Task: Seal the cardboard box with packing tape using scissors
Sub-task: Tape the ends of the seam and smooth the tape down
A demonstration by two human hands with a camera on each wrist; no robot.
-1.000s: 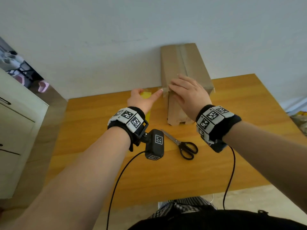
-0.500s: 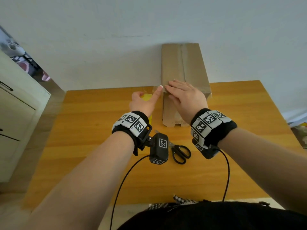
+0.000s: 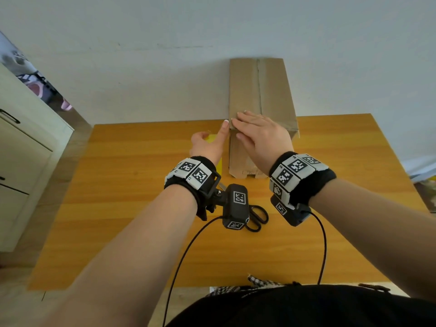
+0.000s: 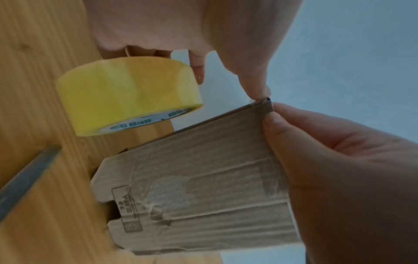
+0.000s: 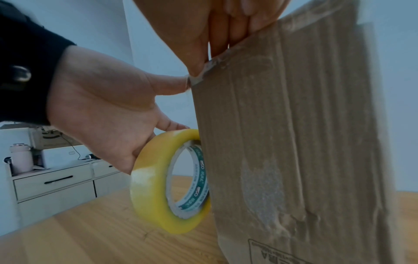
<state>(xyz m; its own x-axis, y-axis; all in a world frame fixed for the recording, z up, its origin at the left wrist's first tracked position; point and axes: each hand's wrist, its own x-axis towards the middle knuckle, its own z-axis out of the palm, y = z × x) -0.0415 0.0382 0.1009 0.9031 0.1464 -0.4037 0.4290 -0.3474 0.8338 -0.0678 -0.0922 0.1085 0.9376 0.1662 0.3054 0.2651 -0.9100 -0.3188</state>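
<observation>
A tall cardboard box (image 3: 259, 90) stands on end at the back of the wooden table (image 3: 141, 208). My right hand (image 3: 259, 133) lies flat on its top, with straight fingers (image 5: 217, 35) pressing at the near left corner. My left hand (image 3: 207, 145) holds a yellow tape roll (image 4: 126, 96) beside the box's left face (image 5: 294, 142), and its thumb (image 4: 255, 89) touches that same corner. Black-handled scissors (image 3: 257, 218) lie on the table in front of the box, partly hidden by the left wrist camera.
A white drawer cabinet (image 3: 23, 161) stands left of the table. A pale wall rises directly behind the box. Two black cables (image 3: 323, 244) hang from my wrists over the table's front edge.
Both hands stay at the box's near left top corner. My left thumb has risen a little to the corner edge, and the head view has shifted slightly.
</observation>
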